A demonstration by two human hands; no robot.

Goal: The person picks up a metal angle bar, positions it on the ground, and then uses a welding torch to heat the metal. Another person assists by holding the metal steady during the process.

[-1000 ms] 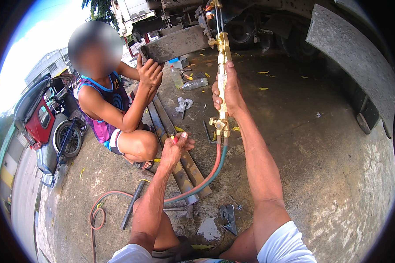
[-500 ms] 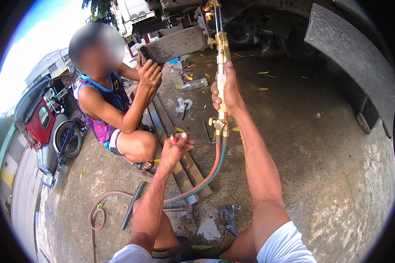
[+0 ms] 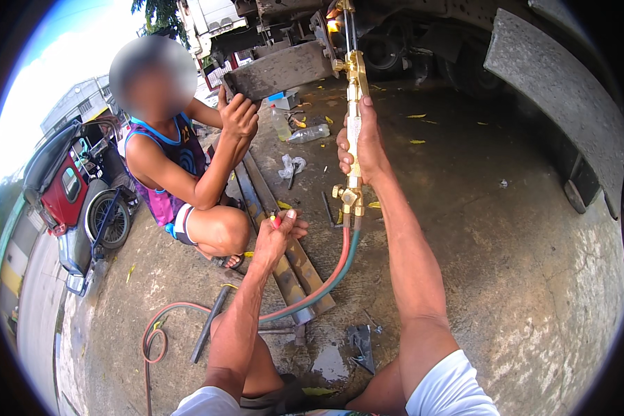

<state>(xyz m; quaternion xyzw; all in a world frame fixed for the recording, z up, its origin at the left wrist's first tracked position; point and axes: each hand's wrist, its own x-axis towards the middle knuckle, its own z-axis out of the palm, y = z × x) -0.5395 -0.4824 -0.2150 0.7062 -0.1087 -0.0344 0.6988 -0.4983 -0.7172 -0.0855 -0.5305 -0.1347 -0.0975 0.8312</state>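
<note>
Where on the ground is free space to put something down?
The concrete ground right of the right hand, up to the dark slab, is bare apart from leaves. Crowded: around the steel bars, hoses and bottles near the left hand.

The right arm rises long and nearly straight from the lower edge, bare below a white sleeve, forearm tilted slightly leftward as it climbs. The right hand is raised high, fingers wrapped shut, thumb side up, wrist in line with the forearm. The left arm comes up from the lower left, bent less far forward and held lower. The left hand sits below and left of the right, fingers curled in a loose pinching grip.
</note>
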